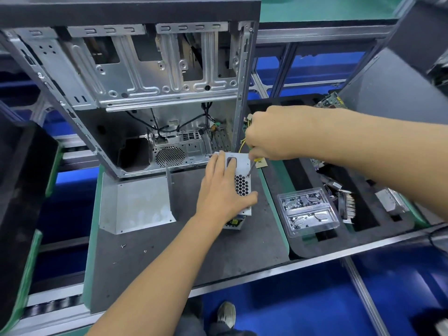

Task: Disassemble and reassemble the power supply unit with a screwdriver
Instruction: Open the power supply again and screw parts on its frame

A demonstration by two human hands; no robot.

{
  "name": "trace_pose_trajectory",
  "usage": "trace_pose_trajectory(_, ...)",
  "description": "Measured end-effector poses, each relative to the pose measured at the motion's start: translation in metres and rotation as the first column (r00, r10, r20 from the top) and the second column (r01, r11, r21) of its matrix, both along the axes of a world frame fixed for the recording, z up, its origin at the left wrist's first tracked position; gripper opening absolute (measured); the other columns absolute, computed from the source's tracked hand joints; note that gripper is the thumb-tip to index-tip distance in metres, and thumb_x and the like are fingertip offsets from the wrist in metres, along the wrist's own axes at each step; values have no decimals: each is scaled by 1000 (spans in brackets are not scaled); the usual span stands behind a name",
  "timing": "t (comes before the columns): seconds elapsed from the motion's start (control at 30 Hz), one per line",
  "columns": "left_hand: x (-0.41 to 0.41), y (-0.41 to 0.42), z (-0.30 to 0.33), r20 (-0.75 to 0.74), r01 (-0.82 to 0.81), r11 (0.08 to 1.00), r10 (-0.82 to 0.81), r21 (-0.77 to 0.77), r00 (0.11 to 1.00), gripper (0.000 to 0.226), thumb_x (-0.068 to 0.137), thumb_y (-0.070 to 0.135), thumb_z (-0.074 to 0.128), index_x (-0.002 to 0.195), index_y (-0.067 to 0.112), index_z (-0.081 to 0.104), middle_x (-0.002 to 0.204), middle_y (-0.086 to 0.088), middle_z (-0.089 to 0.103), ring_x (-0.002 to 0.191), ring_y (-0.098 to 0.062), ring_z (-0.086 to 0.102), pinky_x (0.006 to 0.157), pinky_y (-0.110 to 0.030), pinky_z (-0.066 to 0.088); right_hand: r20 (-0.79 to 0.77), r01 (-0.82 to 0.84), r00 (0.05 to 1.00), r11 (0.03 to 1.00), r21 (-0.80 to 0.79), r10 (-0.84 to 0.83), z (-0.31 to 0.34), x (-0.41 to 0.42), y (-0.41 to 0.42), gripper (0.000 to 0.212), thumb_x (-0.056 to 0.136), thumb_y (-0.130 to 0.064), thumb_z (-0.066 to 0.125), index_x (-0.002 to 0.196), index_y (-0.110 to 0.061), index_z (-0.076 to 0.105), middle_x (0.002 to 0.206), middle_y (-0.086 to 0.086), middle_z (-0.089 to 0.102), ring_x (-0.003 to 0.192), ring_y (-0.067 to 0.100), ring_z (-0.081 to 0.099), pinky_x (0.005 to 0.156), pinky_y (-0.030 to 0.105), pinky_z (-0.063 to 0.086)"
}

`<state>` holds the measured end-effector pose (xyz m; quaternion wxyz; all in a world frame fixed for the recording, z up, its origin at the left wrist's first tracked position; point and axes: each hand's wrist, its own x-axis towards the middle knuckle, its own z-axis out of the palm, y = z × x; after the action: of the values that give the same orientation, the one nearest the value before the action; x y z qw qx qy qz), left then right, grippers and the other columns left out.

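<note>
Left hand (221, 190) fingers spread flat on power supply (238, 187). Right hand (271, 137) fingers grip screwdriver (252, 167) on screw; tilted tip may slip out.

bright even overhead light, soft shadows, wide-angle edge distortion

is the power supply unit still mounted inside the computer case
No, the power supply unit lies on the grey mat in front of the open computer case, under the left hand.

Left hand (221, 192) steadies power supply unit (242, 185); right hand (269, 134) drives screwdriver (252, 167).
</note>
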<state>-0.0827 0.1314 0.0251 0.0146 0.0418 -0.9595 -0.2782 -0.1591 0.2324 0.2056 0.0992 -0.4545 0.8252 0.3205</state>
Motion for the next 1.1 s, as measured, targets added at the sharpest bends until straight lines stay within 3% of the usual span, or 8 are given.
trace_pose_trajectory(0.2,1,2,1,6,-13,999,13,-37,1000,96,76,62,63,154,19,26,167,-3,2,151,-16,-7,116,-43,28,168,422,895,906,-23,-413,3,-7,-14,27,98,-31,56,101,-6,64,85,5,58,96,33,64,67,31,43)
trace_pose_trajectory(0.3,1,2,1,-1,-10,999,10,-45,1000,95,77,61,63,153,18,28,166,-3,3,152,-17,-5,114,-41,30,33,175,983,976,126,-180,9,3,-11,34,95,-40,60,113,-11,62,98,5,57,93,29,61,69,34,46)
trace_pose_trajectory(0.43,0,4,0,-18,-10,997,9,-75,1000,92,76,61,64,151,20,31,166,-2,6,152,-19,-3,112,-42,32,-77,-183,977,969,168,198,4,18,-11,33,95,-25,53,69,-20,34,68,-2,25,67,25,46,56,32,38)
trace_pose_trajectory(0.53,-1,3,-1,-2,-10,997,10,-75,1000,93,76,60,62,153,19,29,166,-4,5,152,-19,-4,114,-42,30,116,259,958,965,50,-263,2,1,-26,22,91,-27,56,72,-18,50,71,2,46,57,21,45,49,26,32)
trace_pose_trajectory(0.63,1,2,-1,9,-20,997,20,-69,1000,95,77,61,60,154,19,26,166,-4,3,152,-18,-5,116,-43,26,316,635,704,763,118,-636,10,-16,-20,32,93,-32,61,70,-11,57,55,5,44,44,22,38,51,26,30)
trace_pose_trajectory(0.77,0,4,0,0,-11,996,11,-86,1000,94,76,61,60,153,18,27,166,-4,4,152,-20,-6,115,-44,30,-45,58,998,994,93,-54,9,1,-13,33,94,-49,58,95,-16,58,91,8,55,91,32,62,63,34,43)
trace_pose_trajectory(0.87,-2,3,-1,10,-13,998,14,-67,1000,92,76,61,61,152,22,27,166,-2,2,152,-19,-7,114,-44,31,-153,-329,922,929,172,355,6,15,-15,28,103,-38,47,100,-15,63,87,5,58,87,31,63,61,34,39)
trace_pose_trajectory(1.1,0,3,-1,-10,-27,999,26,-40,1000,92,74,58,62,151,18,30,166,-4,5,152,-19,-4,109,-44,39,7,320,941,894,313,-340,0,2,-36,30,103,-32,48,113,-13,68,101,0,66,62,14,48,44,22,33)
